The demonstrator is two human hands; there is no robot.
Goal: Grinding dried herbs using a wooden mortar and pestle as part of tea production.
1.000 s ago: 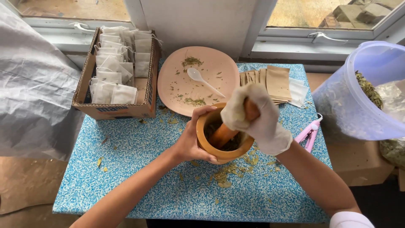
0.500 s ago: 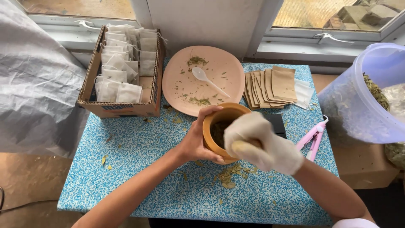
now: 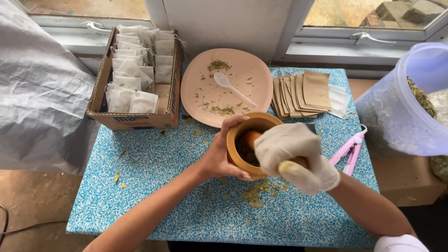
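A wooden mortar stands on the blue speckled table, with dark crushed leaves inside. My bare left hand wraps around its left wall. My right hand, in a whitish glove, grips a wooden pestle whose end rests in the bowl. Dry leaf crumbs lie on the table just in front of the mortar.
A pink plate with a white spoon and leaf bits sits behind the mortar. A cardboard box of white sachets is at the back left. Brown paper envelopes, pink tongs and a translucent tub of dried leaves are to the right.
My gloved right hand has swung the pestle around inside the mortar, from upright toward the near right. My left hand has kept its hold on the mortar.
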